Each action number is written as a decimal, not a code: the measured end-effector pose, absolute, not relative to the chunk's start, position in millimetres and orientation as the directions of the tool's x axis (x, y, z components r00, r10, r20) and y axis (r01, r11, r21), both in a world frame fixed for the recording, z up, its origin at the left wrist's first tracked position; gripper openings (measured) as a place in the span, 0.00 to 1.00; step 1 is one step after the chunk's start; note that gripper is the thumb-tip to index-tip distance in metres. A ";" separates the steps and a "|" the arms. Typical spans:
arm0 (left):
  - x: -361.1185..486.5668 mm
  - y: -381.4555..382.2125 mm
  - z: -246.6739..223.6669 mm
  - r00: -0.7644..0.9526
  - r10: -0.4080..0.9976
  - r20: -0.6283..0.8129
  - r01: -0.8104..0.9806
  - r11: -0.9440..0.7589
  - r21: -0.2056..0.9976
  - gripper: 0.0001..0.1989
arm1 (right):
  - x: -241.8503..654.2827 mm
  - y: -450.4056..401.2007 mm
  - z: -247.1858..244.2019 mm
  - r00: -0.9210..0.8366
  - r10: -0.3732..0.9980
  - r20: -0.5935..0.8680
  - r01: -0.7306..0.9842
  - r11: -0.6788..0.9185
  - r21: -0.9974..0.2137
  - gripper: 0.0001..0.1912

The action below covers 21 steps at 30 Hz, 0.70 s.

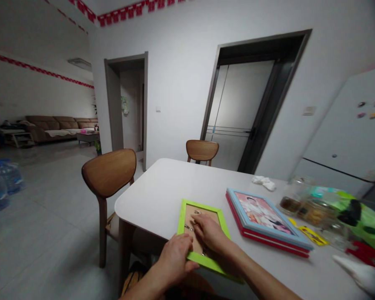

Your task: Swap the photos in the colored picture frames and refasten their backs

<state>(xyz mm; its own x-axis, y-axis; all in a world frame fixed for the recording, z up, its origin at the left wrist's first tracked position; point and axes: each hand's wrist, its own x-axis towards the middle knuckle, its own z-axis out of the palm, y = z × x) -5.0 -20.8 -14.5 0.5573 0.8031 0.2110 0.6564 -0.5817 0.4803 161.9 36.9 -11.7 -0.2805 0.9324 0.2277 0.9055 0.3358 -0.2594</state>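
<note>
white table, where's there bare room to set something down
The widest bare patch of the white table lies between its far and left edges, the green frame and the stacked frames. A narrower gap separates green frame and stack. The right side is crowded with jars and a green bag.

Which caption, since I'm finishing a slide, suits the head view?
Left hand at the edge of a green frame, right hand over its brown backing, beside stacked picture frames.
</note>
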 end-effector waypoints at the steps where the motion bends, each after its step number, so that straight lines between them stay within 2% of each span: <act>1: -5.0 -21.2 -14.1 0.557 0.804 0.208 0.658 -0.580 0.480 0.19 | 165.8 43.9 -12.5 -0.197 0.949 0.247 0.913 0.270 -0.307 0.15; 3: -5.1 -21.5 -13.6 0.554 0.806 0.209 0.661 -0.578 0.479 0.18 | 172.5 59.1 -14.6 -0.070 0.965 0.251 0.920 0.160 -0.358 0.15; 13: -3.9 -23.9 -13.7 0.533 0.829 0.171 0.665 -0.535 0.521 0.24 | 176.2 107.3 -28.8 0.213 0.965 0.154 0.900 -0.132 -0.416 0.16; 18: -4.1 -26.3 -13.0 0.530 0.839 0.124 0.690 -0.512 0.511 0.30 | 178.7 109.7 -25.0 0.256 0.952 0.167 0.841 -0.134 -0.525 0.17; 21: 10.2 -27.3 -11.8 0.594 0.795 0.120 0.680 -0.576 0.454 0.31 | 185.6 102.0 -19.6 0.233 0.956 0.179 0.776 -0.072 -0.627 0.18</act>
<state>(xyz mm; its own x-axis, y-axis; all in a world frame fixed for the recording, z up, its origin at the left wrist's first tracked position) 10.2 -27.3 -11.8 0.5942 0.7953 0.1199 0.6798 -0.5763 0.4536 185.6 102.0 -19.6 0.2333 0.9557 0.1793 0.7758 -0.0718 -0.6268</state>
